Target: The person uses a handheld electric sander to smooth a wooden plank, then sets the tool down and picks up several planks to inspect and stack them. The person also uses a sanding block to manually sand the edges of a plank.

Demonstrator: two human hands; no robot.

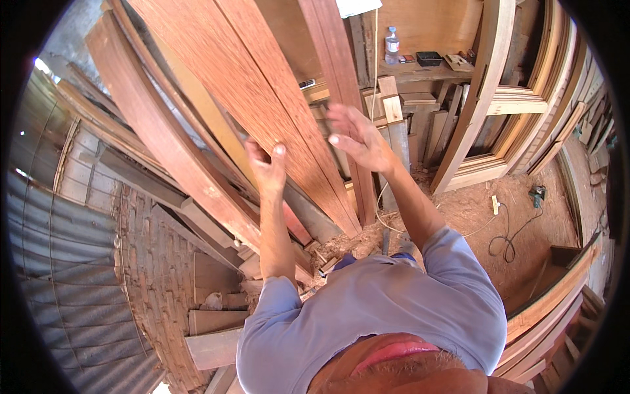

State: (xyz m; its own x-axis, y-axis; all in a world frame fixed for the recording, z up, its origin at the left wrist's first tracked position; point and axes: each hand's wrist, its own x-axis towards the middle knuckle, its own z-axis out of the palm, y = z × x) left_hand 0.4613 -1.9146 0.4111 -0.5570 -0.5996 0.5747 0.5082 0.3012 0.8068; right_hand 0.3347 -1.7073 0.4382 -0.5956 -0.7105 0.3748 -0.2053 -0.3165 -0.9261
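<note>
A wide reddish-brown wooden plank (262,85) leans in front of me, its lower end on the shavings; a dark lengthwise line runs down its face. At its left edge is my left hand (268,172), thumb over the face and fingers curled at the side, partly hidden. My right hand (365,143) is raised just past the plank's right edge, holding nothing, fingers stretched and slightly blurred. Behind that hand stands a narrower dark red board (336,72).
A curved reddish board (147,125) and other timber lean at the left beside corrugated metal (72,289). Wooden frames (489,98) stand at the right. A bottle (392,46) is on a shelf. A corded power tool (537,194) and cable lie on the shavings-covered floor (459,226).
</note>
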